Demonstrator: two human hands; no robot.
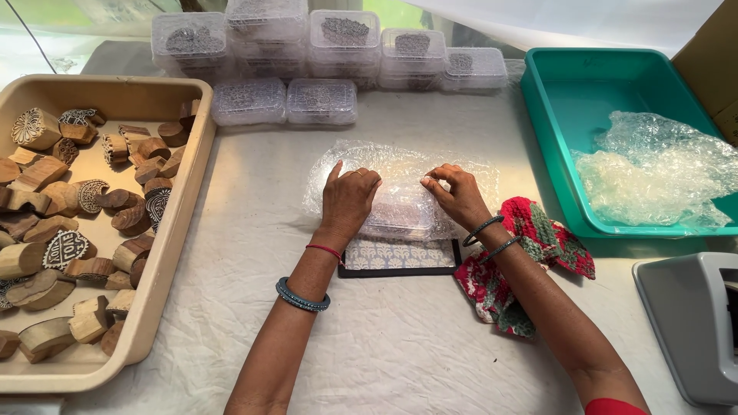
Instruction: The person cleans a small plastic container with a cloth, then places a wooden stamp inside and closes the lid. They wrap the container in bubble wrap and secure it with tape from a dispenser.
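On the white table [400, 338], the left hand [347, 201] lies flat with fingers spread on the bubble wrap [400, 173] covering a clear plastic box [401, 215], while the right hand [455, 192] pinches the wrap (fingers together) beside it.

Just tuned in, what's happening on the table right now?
A person is pressing bubble wrap around a small clear plastic box with both hands: the left hand lies flat on it, the right hand pinches the wrap's edge. A patterned card lies just below. A beige tray of carved wooden blocks sits to the left, more clear boxes are stacked behind, and a teal tray holds spare wrap.
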